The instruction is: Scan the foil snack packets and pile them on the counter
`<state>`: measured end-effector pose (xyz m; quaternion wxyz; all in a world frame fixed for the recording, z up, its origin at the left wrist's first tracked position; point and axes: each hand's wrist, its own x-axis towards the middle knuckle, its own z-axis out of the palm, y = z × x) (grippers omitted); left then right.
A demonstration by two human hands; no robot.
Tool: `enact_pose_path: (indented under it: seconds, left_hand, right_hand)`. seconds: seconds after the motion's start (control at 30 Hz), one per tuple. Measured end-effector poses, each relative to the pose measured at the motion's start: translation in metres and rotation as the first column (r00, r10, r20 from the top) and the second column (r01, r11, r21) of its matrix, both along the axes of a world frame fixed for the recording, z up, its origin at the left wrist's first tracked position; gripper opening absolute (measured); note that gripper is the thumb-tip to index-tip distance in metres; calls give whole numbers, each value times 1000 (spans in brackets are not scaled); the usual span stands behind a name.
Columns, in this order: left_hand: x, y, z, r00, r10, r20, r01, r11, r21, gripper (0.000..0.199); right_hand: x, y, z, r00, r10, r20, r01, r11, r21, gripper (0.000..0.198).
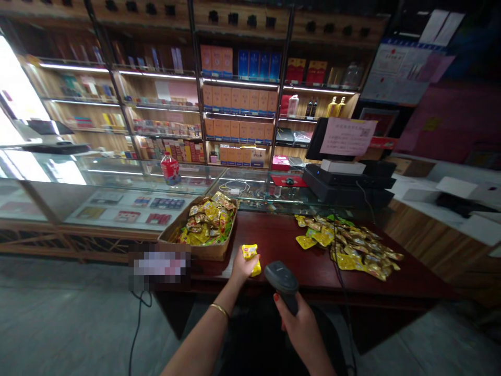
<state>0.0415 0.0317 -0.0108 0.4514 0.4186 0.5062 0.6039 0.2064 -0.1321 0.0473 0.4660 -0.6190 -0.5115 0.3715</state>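
Observation:
My left hand [243, 265] is closed on a small yellow snack packet [250, 253], held upright just above the front part of the dark red table [274, 235]. Wrapped round the handle of a grey barcode scanner [282, 278] is my right hand [299, 318], with the scanner's head pointing up and left toward the packet. To the left, a cardboard box [207, 253] is heaped with similar yellow and gold packets [211, 214]. On the table's right side lies a loose pile of yellow and gold packets [352, 243].
Behind the table stands a glass display counter [117, 172] with a red-labelled bottle [170, 168] on it. A monitor [317, 138] with a pink paper sheet sits at back right. A black cable [340, 271] hangs over the table's front edge. Stocked shelves line the wall.

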Motion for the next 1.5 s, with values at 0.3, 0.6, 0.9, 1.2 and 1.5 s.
enact_pose_path:
  seconds: [0.3,0.6,0.9,1.2,1.5]
  left_hand:
    - [-10,6,-4,948,-106,300,117,993,-19,60]
    - [-7,8,5,974,-169,152,179,982,-57,66]
    - [30,34,7,942,-323,94,333,934,-129,51]
    - [185,84,42,778,-555,295,614,771,-169,27]
    - [-18,36,79,885,207,-417,-123,968,219,22]
  right_hand:
    - [30,34,-34,978,44,-205,-34,998,51,44]
    - [52,99,-40,838,288,-464,-246,958,149,46]
    - [74,145,-49,697,391,-601,-344,918,198,38]
    - [83,138,-65,703,164,-692,-113,986,120,42]
    - [85,137,-74,778,185,-600,-185,981,63,40]
